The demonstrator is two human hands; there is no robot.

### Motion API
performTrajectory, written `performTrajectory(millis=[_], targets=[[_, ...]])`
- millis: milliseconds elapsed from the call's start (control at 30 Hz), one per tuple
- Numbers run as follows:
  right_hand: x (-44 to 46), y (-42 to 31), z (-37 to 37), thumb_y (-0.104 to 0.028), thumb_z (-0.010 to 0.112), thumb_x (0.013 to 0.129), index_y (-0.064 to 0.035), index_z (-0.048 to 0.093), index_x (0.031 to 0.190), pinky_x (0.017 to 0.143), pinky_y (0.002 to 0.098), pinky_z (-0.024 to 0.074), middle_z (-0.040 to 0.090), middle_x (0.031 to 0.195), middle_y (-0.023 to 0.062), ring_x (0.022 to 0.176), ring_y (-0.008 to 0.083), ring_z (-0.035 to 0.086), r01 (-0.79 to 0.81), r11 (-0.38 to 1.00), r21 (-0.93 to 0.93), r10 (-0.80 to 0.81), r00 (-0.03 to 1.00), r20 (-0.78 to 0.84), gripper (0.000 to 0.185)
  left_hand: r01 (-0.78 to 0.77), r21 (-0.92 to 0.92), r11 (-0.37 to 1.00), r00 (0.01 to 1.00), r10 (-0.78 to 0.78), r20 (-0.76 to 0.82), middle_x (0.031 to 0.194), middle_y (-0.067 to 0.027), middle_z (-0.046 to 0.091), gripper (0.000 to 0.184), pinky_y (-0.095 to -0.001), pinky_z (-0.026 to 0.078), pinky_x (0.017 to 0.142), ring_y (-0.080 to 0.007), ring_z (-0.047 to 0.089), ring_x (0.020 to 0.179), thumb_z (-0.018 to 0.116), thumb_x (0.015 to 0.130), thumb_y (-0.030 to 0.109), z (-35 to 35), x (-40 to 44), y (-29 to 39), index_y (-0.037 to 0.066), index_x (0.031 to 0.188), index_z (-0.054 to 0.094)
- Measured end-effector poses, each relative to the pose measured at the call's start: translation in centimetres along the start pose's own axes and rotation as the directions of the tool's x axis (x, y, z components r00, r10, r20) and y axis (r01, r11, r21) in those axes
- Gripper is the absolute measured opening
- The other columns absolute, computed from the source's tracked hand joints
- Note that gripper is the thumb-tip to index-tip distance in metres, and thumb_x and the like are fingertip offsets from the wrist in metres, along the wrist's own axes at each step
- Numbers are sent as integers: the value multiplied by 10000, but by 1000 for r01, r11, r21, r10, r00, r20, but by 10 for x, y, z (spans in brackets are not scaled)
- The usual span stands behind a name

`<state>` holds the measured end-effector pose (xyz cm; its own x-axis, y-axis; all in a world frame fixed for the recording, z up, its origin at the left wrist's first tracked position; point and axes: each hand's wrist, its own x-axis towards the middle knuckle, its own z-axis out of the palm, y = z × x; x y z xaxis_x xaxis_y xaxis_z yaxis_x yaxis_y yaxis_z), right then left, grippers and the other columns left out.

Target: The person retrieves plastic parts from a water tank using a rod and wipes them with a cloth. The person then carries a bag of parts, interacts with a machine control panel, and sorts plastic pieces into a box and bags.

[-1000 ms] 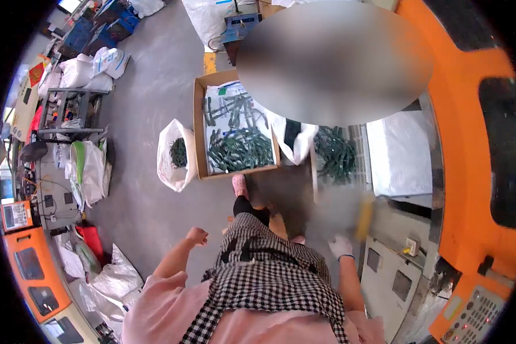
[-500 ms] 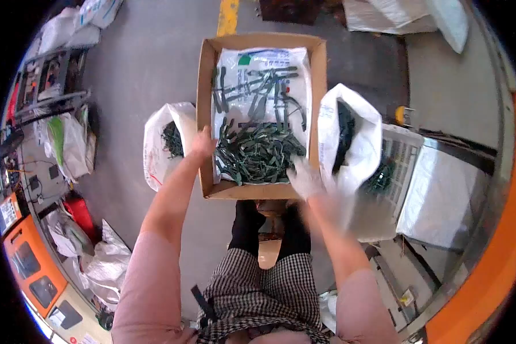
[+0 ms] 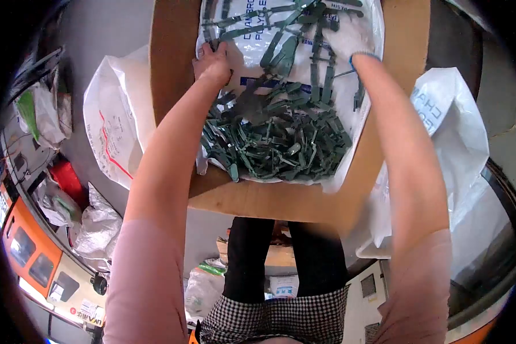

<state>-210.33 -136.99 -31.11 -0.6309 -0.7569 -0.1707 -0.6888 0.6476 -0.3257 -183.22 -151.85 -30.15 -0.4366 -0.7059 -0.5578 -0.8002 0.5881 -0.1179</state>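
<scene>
A cardboard box [image 3: 252,203] lined with a white printed plastic bag [image 3: 246,54] holds a heap of dark green plastic pieces [image 3: 281,137]. Longer dark green strips [image 3: 281,54] lie spread on the bag at the far side. My left hand [image 3: 212,64], bare, is inside the box at the left, its fingers curled over a dark green piece. My right hand [image 3: 350,41] wears a white glove with a blue cuff and reaches to the far right of the box. Its fingers blur into the white bag, so their hold is hidden.
A white sack [image 3: 117,114] stands against the box on the left, and another white sack [image 3: 458,120] is on the right. Orange and cream machinery [image 3: 31,246] lies at the lower left. A red object [image 3: 69,180] sits among bags there.
My view has come closer over the box. My left hand has gone from the box's left edge to inside it. My right hand has moved from the near right to the far right.
</scene>
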Motion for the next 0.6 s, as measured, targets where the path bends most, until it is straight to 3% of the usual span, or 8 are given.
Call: performTrajectory(millis=[167, 200, 267, 333, 400, 467, 533, 600], targets=[[10, -24, -15, -640, 619, 715, -179, 473, 1373, 1106, 438, 295, 337, 1469, 188, 1325, 384, 357, 1, 920, -392, 79, 979, 189, 816, -421, 30, 906, 901, 415, 129, 1315, -172, 451, 402, -448, 432, 959, -358, 478, 1182, 608, 772, 131, 59, -44, -26, 169, 1172, 620], [7, -5, 11, -689, 605, 688, -184, 480, 1371, 1095, 441, 313, 335, 1462, 199, 1327, 399, 351, -14, 983, -184, 32, 995, 95, 858, -492, 39, 870, 864, 483, 143, 1306, -186, 467, 383, -441, 438, 957, -365, 495, 1167, 587, 775, 105, 54, -67, -28, 151, 1152, 638], [-13, -21, -2, -664, 581, 727, -178, 486, 1367, 1072, 453, 342, 338, 1452, 201, 1297, 412, 377, -79, 993, -85, 104, 935, 338, 809, -621, 90, 779, 778, 599, 189, 1274, -235, 513, 400, -428, 450, 961, -386, 543, 1122, 528, 784, 29, 27, -109, -29, 116, 1155, 650], [-53, -37, -2, -532, 577, 804, -143, 535, 1303, 999, 506, 399, 383, 1397, 211, 1242, 407, 425, 110, 965, -240, -2, 911, 412, 634, -635, 108, 765, 764, 603, 228, 1254, -238, 525, 386, -434, 445, 959, -382, 546, 1111, 537, 787, 47, 0, -125, -34, 90, 1157, 641], [-111, -49, -3, -485, 596, 800, -133, 628, 1184, 984, 535, 379, 421, 1359, 208, 1205, 372, 446, 83, 995, -62, -52, 917, 397, 522, -653, 126, 747, 748, 609, 264, 1233, -241, 537, 379, -440, 440, 957, -378, 550, 1100, 546, 790, 66, -45, -116, -20, 64, 1159, 633], [-146, -64, -14, -447, 631, 777, -135, 674, 1099, 992, 545, 348, 424, 1362, 202, 1237, 347, 420, 157, 987, -37, -111, 826, 553, 451, -246, -93, 965, 822, 259, 507, 1261, -229, 518, 355, -454, 430, 956, -376, 525, 1136, 603, 831, 181, -103, -79, 17, 71, 1168, 622], [-184, -80, -21, -432, 639, 777, -164, 647, 1157, 1043, 545, 311, 422, 1385, 175, 1265, 344, 400, 155, 973, 174, -220, 859, 463, 465, -311, -332, 891, 939, 341, 36, 1319, -211, 469, 438, -460, 428, 947, -383, 466, 1200, 665, 831, 339, -106, -38, 36, 120, 1204, 597], [-197, -90, -25, -397, 664, 768, -168, 654, 1134, 1020, 560, 325, 442, 1364, 160, 1285, 338, 372, 262, 956, 131, -292, 830, 475, 432, -480, -270, 835, 847, 361, -390, 1315, -196, 492, 529, -535, 417, 966, -422, 443, 1245, 712, 785, 366, -94, 2, 69, 99, 1212, 549]])
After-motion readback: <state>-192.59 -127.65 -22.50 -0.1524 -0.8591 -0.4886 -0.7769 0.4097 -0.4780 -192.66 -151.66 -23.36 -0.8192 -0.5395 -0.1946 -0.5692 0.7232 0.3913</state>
